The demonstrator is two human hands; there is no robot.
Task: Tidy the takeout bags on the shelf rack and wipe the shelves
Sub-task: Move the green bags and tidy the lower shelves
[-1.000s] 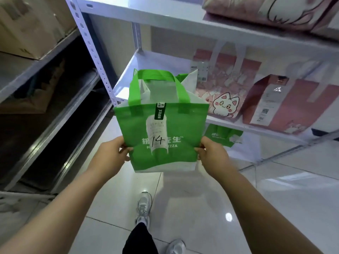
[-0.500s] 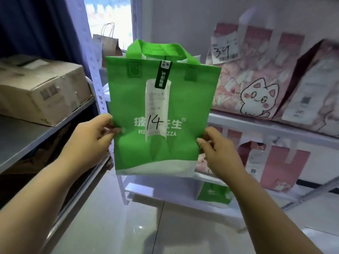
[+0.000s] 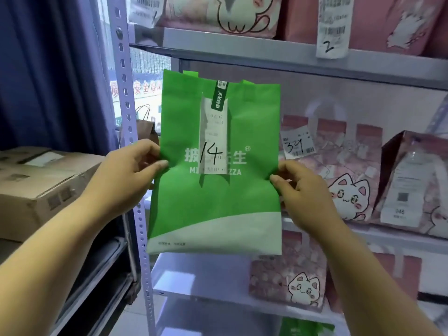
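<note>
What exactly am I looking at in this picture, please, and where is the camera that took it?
There is no machine here. A person wears one wide-angle camera on the head, looking forward and down, so the two bare arms you see are their own. The left hand and the right hand each pinch a side edge of a flat green fabric takeout bag, holding it upright in front of a white metal shelf rack. A white paper receipt with a handwritten 14 hangs down the bag's front. On the shelves behind stand pink paper bags with a cartoon cat, one carrying a white label marked 34. At the left, brown cardboard boxes sit on a separate shelf.
</note>
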